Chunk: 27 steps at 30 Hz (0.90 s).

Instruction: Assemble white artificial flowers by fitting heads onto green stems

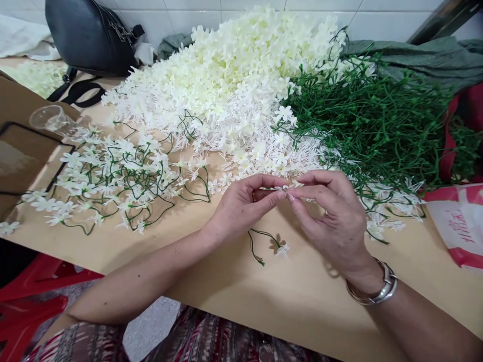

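Note:
My left hand [247,203] and my right hand [328,211] meet fingertip to fingertip above the table. Pinched between them is a small white artificial flower [290,188], mostly covered by my fingers. A green plastic stem [267,233] with a white flower tip hangs or lies just below my hands; whether it joins the held flower I cannot tell. Behind my fingers rises a big heap of loose white and cream flowers [234,75]. Green stems [377,115] are piled to its right. Flowers fixed on stems [124,171] lie in a cluster on the left.
At the left are a cardboard box [22,156], a clear plastic cup [56,120] and a black bag [90,37]. A red and white packet [458,221] sits at the right edge. Red stools [45,281] stand below the table's [234,281] front edge.

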Motion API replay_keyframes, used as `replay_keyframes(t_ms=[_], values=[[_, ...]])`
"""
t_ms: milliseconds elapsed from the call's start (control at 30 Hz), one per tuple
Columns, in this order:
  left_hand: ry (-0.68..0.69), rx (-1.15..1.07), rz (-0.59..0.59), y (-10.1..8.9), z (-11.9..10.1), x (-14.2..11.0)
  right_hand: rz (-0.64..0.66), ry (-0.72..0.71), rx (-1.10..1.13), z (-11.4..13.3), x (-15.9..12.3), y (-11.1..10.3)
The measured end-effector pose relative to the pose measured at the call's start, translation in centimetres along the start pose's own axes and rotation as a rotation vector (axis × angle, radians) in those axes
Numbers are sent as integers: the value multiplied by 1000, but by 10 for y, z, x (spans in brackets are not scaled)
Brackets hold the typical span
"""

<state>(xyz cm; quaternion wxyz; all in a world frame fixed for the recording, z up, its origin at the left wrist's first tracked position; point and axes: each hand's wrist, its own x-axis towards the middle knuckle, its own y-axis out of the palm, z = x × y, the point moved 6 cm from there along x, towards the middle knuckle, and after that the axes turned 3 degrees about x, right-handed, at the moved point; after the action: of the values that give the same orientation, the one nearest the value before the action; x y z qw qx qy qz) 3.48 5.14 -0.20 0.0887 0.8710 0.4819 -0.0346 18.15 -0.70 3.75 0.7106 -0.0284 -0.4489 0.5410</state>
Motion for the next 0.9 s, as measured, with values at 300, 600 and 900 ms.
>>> replay_keyframes(t_ms=[300,600,900], values=[[-39,-208,-42,6,8,0,-39,-36,-62,5,-4,0],[8,-156,-93,4,8,0,-17,97,122,-1,-2,2],[103,-128,-97,9,0,-3,-72,150,201,-6,-2,-4]])
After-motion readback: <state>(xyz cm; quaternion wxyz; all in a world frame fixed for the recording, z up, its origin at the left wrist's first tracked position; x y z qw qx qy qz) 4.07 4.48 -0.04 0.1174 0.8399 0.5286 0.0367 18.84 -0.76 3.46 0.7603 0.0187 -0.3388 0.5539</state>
